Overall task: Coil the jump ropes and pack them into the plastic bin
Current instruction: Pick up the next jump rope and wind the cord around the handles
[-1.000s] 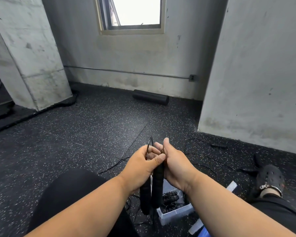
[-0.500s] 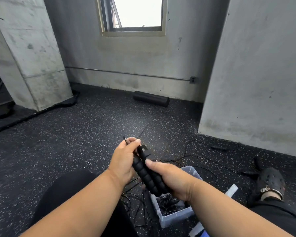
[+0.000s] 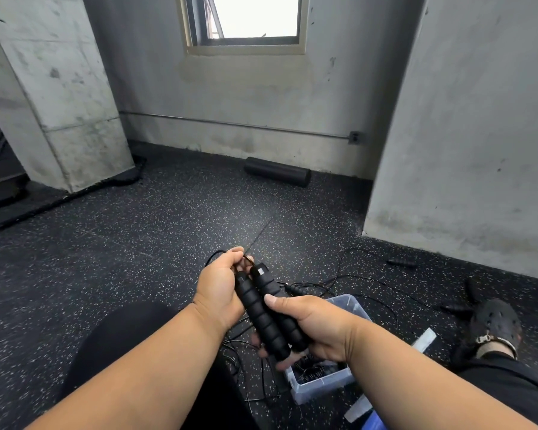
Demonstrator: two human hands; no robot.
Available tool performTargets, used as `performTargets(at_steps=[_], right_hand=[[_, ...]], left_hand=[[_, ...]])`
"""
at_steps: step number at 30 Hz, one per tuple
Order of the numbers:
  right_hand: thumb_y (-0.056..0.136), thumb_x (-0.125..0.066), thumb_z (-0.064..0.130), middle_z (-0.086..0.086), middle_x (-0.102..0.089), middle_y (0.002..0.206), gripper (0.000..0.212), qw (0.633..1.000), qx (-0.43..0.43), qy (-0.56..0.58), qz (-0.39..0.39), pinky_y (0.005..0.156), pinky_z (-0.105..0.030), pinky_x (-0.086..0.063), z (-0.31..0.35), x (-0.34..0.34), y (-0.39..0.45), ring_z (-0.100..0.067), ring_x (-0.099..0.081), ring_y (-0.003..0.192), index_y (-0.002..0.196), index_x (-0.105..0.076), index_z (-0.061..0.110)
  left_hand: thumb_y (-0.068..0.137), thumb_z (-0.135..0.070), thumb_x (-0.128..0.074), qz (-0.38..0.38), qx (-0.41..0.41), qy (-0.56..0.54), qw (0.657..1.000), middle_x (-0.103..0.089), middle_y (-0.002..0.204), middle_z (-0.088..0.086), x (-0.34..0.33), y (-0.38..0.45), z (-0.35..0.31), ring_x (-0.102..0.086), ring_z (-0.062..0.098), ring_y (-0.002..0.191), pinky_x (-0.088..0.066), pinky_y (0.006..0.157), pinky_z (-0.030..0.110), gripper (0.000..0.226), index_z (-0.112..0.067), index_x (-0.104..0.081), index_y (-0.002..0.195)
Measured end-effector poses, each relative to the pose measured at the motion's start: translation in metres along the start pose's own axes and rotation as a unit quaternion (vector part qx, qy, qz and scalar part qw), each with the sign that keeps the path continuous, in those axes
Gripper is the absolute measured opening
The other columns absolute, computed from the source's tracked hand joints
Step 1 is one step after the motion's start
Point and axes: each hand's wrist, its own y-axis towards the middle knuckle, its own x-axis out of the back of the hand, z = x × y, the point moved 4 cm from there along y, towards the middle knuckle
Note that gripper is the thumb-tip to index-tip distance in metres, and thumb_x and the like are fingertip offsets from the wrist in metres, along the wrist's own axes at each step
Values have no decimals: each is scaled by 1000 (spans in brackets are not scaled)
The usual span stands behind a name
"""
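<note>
My right hand (image 3: 316, 325) grips both handles (image 3: 266, 311); my left hand (image 3: 221, 288) pinches the rope (image 3: 213, 257). Loose ropes (image 3: 354, 282) surround the bin (image 3: 353, 308) on the floor (image 3: 137, 259).

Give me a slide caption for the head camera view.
Both hands, left and right, hold two black jump rope handles together above the plastic bin.

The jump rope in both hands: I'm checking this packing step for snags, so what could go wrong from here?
1. Loose cord from other ropes trails over the floor beside the plastic bin; the held rope's cord could tangle with it.
2. The right hand grips both handles near their lower ends, so they might splay or slip.
3. The left hand pinches only a little cord at the top; a loop may spring loose.
</note>
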Motion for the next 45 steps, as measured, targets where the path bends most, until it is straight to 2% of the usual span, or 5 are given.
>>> performTargets(at_steps=[16,22,30,41,45], right_hand=[[85,-78,27,-24,-73,109,30,999,-1,-47,-1,101,-66,-45,-5,3,5,-40,-68,97,108,-64,14],[85,-74,14,-13,-71,79,11,988,25,-133,-71,67,-36,-54,5,15,3,-28,-66,68,91,-65,11],[72,-72,35,5,-68,79,23,725,11,-652,-222,62,-28,-48,54,38,-26,-21,-66,75,92,-65,25],[85,-63,26,3,-64,104,18,498,163,-818,-238,79,-38,-37,62,11,-13,-26,-57,104,101,-58,31],[71,-79,34,3,-40,146,96,602,233,-663,-379,121,-41,-23,66,33,-20,-22,-35,137,152,-29,50]], left_hand=[[106,1,-47,-15,-25,8,1000,-63,69,4,-4,-10,7,-58,17,67,-51,73,32,22,-12,-63,98],[111,-24,-49,-10,11,160,987,-64,82,4,1,-5,8,-61,17,73,-53,70,34,19,-14,-65,115],[94,-85,-29,46,-138,686,713,-58,144,-4,12,-1,-31,-53,19,130,-38,117,44,83,-26,-57,146],[72,-20,-77,327,167,573,733,-53,89,10,7,-13,36,-53,10,61,-49,60,24,39,-17,-52,102],[67,-14,-67,252,76,491,830,-52,75,3,-1,-8,24,-43,8,50,-46,52,25,37,-14,-54,102]])
